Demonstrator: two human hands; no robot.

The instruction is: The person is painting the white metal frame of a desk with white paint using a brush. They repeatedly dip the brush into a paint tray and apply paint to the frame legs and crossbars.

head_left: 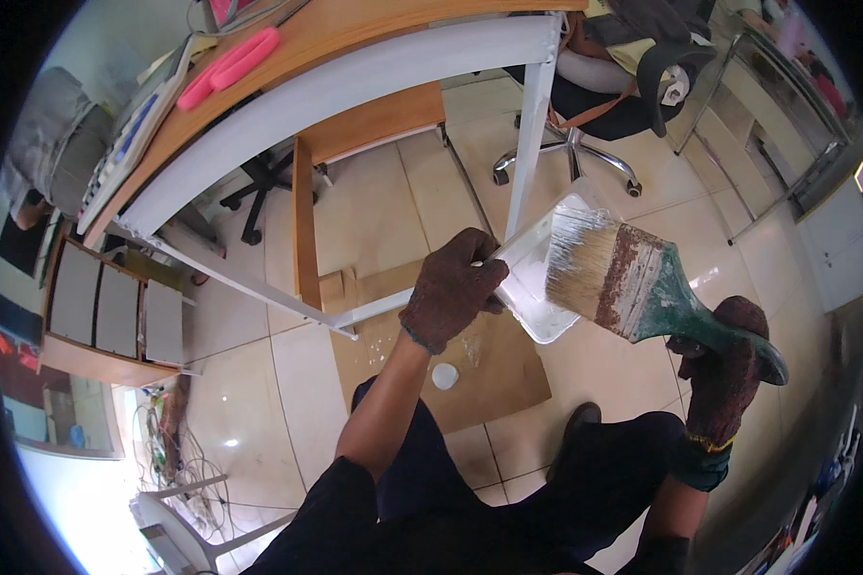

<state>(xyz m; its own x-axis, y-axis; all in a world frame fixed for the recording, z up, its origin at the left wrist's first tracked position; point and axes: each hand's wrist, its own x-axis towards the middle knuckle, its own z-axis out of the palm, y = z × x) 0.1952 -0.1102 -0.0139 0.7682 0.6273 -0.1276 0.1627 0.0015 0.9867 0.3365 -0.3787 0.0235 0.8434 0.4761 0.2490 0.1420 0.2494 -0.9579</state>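
Above us and to the far left runs the counter (355, 38), a wooden top on a white-painted metal frame, with one white leg (530, 134) dropping to the pale tiled floor (393, 211). A flat sheet of brown cardboard (489, 379) lies on the tiles under our hands, spotted with white drips and carrying a small round white lid (445, 376). Farther off stands a swivel chair (604, 105) on a chrome star base.

Our left hand (451, 292), in a coarse brown knit glove, is closed around the near edge of a clear plastic tub (547, 287) holding white paint, tilted with its mouth toward the right. Our right hand (724, 369), gloved the same way, grips the green handle of a wide flat paintbrush (633, 283). The brush's long axis runs from lower right up to the left, its rusty ferrule in the middle and its pale, paint-tipped bristles lying right at the tub's mouth, just right of the left hand; whether they touch the paint we cannot tell
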